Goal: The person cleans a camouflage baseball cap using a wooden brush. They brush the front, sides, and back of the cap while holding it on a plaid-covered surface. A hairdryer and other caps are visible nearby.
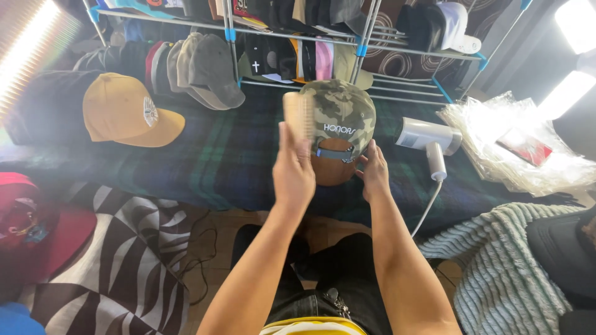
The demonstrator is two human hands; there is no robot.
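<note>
A camouflage cap (340,111) is held up in front of the body, above the edge of a bed covered with a dark green and blue plaid blanket (230,155). The cap is of woven cloth, printed in green, tan and brown patches, with a rounded crown. Its back faces the camera: white lettering is seen above a curved opening, which is crossed by a grey adjuster strap. A tan-brown surface shows through and below that opening.

The right hand (374,170) is closed on the cap's lower right edge, with the fingers at the rim. The left hand (293,169) is closed around a pale wooden brush (298,113), which is held upright with its light bristles against the cap's left side.

A mustard-yellow cap (127,111) with a round pale patch lies on the blanket to the left. A white handheld appliance (427,138) with a white cord lies on the blanket just right of the camouflage cap. Crinkled clear plastic bags (515,149) are piled further right.

A metal wire rack (366,46) with blue joints stands behind the bed. Many caps are held on its shelves, in grey, black, pink, white and tan. A ribbed grey-green knit blanket (496,267) lies at lower right, and a black-and-white patterned fabric (124,248) at lower left.
</note>
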